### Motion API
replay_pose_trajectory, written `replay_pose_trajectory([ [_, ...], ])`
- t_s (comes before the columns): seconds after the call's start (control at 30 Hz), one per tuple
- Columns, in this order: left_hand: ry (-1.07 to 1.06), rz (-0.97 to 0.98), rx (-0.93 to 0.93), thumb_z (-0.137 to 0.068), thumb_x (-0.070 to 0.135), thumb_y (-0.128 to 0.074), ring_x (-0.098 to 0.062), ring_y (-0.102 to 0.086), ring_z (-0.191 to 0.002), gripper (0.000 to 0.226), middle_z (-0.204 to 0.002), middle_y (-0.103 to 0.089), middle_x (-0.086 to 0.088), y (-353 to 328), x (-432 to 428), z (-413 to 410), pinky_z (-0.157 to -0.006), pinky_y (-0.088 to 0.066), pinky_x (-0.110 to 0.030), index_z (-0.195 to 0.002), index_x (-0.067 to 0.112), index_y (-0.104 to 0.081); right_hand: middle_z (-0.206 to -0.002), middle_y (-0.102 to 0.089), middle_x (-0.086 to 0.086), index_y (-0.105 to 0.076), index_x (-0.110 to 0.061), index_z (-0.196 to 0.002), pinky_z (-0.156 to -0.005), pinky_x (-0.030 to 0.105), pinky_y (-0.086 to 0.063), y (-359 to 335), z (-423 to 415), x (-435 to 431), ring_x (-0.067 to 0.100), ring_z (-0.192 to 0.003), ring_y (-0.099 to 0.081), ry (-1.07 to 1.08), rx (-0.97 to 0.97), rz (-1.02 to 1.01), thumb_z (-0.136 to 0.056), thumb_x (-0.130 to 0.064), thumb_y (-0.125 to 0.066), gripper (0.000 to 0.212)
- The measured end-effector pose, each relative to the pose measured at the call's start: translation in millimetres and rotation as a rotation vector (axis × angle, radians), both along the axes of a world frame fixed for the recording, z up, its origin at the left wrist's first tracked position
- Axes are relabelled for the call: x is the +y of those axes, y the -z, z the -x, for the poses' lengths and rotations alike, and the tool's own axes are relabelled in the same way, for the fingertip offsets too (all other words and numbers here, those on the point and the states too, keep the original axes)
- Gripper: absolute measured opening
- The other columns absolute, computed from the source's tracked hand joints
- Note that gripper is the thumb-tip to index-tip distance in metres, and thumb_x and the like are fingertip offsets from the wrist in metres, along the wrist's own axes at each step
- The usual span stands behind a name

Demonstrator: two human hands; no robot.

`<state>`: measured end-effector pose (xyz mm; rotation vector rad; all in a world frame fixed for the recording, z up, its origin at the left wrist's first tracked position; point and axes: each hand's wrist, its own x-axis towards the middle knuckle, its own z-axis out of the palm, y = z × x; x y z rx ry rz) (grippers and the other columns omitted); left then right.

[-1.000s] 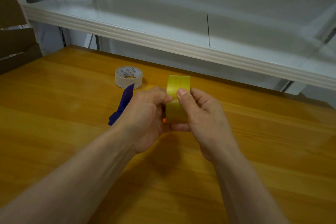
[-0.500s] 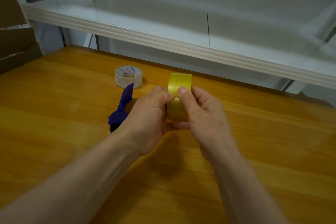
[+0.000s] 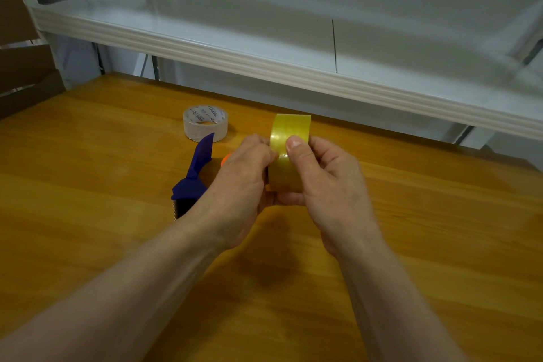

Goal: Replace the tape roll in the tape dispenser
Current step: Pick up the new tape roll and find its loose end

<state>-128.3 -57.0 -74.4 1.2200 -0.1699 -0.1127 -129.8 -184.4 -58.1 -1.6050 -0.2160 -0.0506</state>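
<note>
Currently: tabletop point(image 3: 88, 244), mid-rear.
- Purple tape dispenser point(image 3: 194, 182) lies beside the left wrist, toothed blade exposed: scrape risk.
- Left hand point(image 3: 241, 188) and right hand point(image 3: 326, 185) both curl around the yellow tape roll point(image 3: 289, 129), held above the tabletop. A peeled end may tear or re-stick.
- Clear roll point(image 3: 205, 125) sits nearer the rear edge.

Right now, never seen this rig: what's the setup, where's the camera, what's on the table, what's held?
No machine here: a person works with two bare hands. The single picture comes from a camera worn on the head, looking forward and down. The left hand and right hand together hold a yellow tape roll on edge above a wooden table. On the table lie a clear tape roll and a blue tape dispenser, partly hidden behind the left hand. A white shelf runs behind.
</note>
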Motion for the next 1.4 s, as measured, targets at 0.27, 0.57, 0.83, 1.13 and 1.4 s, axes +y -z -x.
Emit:
replay_pose_trajectory([
  [0.27, -0.008, -0.004, -0.017, -0.098, 0.011, -0.036, -0.036, -0.062, -0.107, 0.021, -0.126, -0.058, -0.028, -0.4, -1.0, 0.0, -0.071, -0.060, -0.037, -0.106, 0.010, -0.055, -0.099, -0.076, 0.011, -0.074, -0.016, -0.105, -0.062, 0.042, -0.066, 0.6, 0.8, 0.9, 0.030, -0.087, -0.076, 0.040, -0.035, 0.028, -0.103, -0.028, -0.056, 0.022],
  [0.57, 0.057, 0.027, -0.043, -0.087, 0.030, -0.043, -0.036, -0.060, -0.105, 0.053, -0.129, -0.048, -0.039, -2.6, 1.3, 3.5, -0.078, -0.059, -0.043, -0.126, -0.007, -0.045, -0.095, -0.077, 0.004, -0.075, -0.016, -0.107, -0.058, 0.028, -0.060, 0.1, 0.0, 0.2, 0.020, -0.081, -0.077, 0.032, -0.023, -0.008, -0.104, -0.029, -0.055, 0.024],
  [0.83, 0.005, -0.004, -0.012, -0.086, 0.028, -0.041, -0.045, -0.058, -0.115, 0.040, -0.129, -0.053, -0.032, 2.9, -1.3, -0.2, -0.075, -0.061, -0.041, -0.116, 0.003, -0.050, -0.096, -0.077, 0.008, -0.074, -0.016, -0.102, -0.061, 0.036, -0.064, 3.9, -0.9, 3.2, 0.027, -0.085, -0.076, 0.044, -0.045, 0.012, -0.103, -0.030, -0.056, 0.022],
  [1.13, 0.035, 0.006, -0.084, -0.083, 0.021, -0.042, -0.021, -0.067, -0.096, 0.046, -0.113, -0.066, -0.016, -0.3, -0.5, 3.9, -0.071, -0.057, -0.030, -0.123, 0.003, -0.052, -0.098, -0.076, 0.009, -0.075, -0.019, -0.102, -0.064, 0.040, -0.065, 4.6, -0.7, 3.1, 0.027, -0.087, -0.075, 0.078, -0.074, 0.021, -0.102, -0.033, -0.057, 0.023],
  [1.4, -0.045, -0.022, -0.036, -0.092, 0.029, -0.044, -0.039, -0.060, -0.114, 0.041, -0.126, -0.057, -0.027, 0.1, -3.1, 1.5, -0.071, -0.056, -0.031, -0.123, 0.004, -0.051, -0.100, -0.075, 0.008, -0.073, -0.018, -0.104, -0.064, 0.044, -0.066, 7.3, -1.3, 5.2, 0.025, -0.089, -0.074, 0.080, -0.083, 0.056, -0.102, -0.035, -0.057, 0.023],
])
